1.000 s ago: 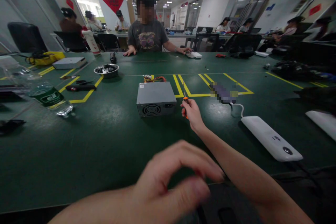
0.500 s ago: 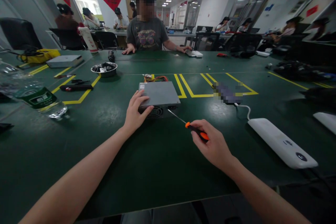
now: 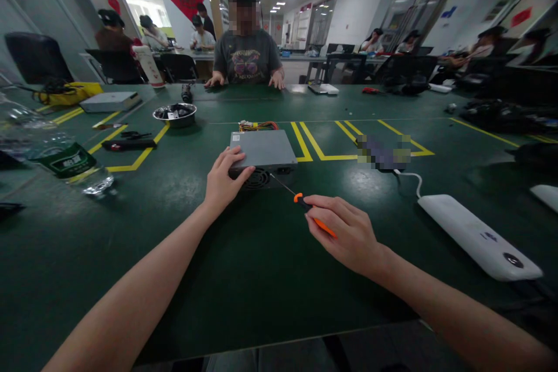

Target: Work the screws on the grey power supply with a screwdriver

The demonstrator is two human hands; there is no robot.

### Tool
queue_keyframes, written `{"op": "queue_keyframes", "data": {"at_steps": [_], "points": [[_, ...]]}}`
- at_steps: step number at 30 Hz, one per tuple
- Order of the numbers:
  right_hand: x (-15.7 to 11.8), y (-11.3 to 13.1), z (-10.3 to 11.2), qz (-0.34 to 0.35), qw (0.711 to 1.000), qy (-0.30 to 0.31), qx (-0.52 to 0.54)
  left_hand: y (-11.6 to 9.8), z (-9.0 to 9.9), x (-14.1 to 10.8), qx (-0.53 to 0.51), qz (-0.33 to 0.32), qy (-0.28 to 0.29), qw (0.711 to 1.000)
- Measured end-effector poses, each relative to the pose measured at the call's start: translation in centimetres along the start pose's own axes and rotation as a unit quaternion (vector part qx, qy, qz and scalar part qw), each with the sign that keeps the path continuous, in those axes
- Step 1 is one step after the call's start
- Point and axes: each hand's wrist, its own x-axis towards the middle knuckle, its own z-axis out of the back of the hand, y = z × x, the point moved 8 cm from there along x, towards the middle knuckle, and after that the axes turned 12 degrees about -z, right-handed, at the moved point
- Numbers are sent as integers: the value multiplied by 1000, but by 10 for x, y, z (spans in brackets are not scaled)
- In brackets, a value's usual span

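One grey metal box sits flat on the green worktop, ahead of the person, its grille and socket facing them. It looks fairly heavy for its size and stiff all over; the smooth painted top might slip under dry fingertips, and the thin sheet edges could be sharp. Both side walls, low down, seem the soundest hold. The bunched cables behind it look soft and a poor handle, and the grille slots would likely bend if pinched hard.

The left hand lies over the near left corner, fingers on top, thumb along the front edge; its grip is spread, steadying rather than wrapped round. The right hand's grip is closed on the screwdriver, whose thin shaft slants to the front face beside the grille; whether the tip touches I cannot tell. Its chunky handle looks light and easy to hold.

Farther out are a metal bowl, a bottle lying tilted and a white device with a cord.
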Motion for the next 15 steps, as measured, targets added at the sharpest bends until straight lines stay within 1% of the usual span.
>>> {"op": "queue_keyframes", "data": {"at_steps": [3, 5, 7, 8, 10, 12, 13, 14, 15], "points": [[13, 11, -13, 65, 997, 26, -37, 4, -3, 2, 8, 5, -1, 1000], [18, 13, -19, 92, 995, 25, -32, 6, -4, 3, 11, 7, -2, 1000], [16, 15, -23, 138, 990, 16, -26, 7, -5, 3, 13, 7, -3, 1000], [11, 17, -24, 175, 984, 18, -29, 7, -6, 2, 14, 6, -1, 1000], [1, 17, -22, 225, 974, 4, -27, 8, -6, 1, 15, 9, -4, 1000], [-6, 13, -16, 241, 970, -2, -23, 8, -6, 1, 15, 13, 0, 1000], [-8, 11, -12, 244, 970, -11, -23, 8, -6, 1, 13, 12, 0, 1000], [-9, 11, -5, 252, 967, -37, -18, 8, -7, 1, 11, 12, 5, 1000], [-10, 10, -3, 260, 965, -40, -20, 8, -7, 1, 8, 13, 9, 1000]]}}
